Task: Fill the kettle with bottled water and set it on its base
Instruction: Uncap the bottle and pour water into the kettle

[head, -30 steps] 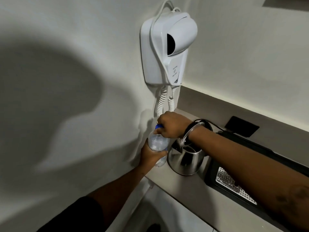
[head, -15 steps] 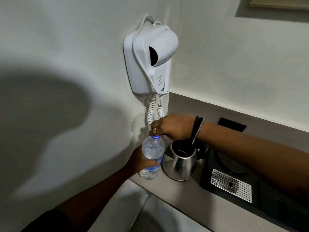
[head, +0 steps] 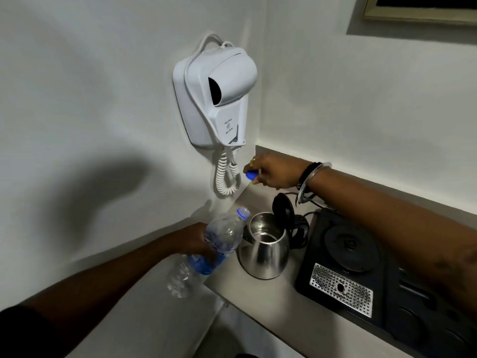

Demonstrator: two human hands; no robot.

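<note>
The light is dim and cool, coming from behind and above the viewer, so a broad soft shadow (head: 103, 192) falls across the left wall (head: 77, 73). The white hair dryer (head: 219, 99) is the brightest thing. The steel kettle (head: 263, 254) shows soft reflections without harsh glare. The bottle (head: 219, 239) is smeared by motion blur. Straight edges bow toward the corners, where the picture darkens and softens.
</note>
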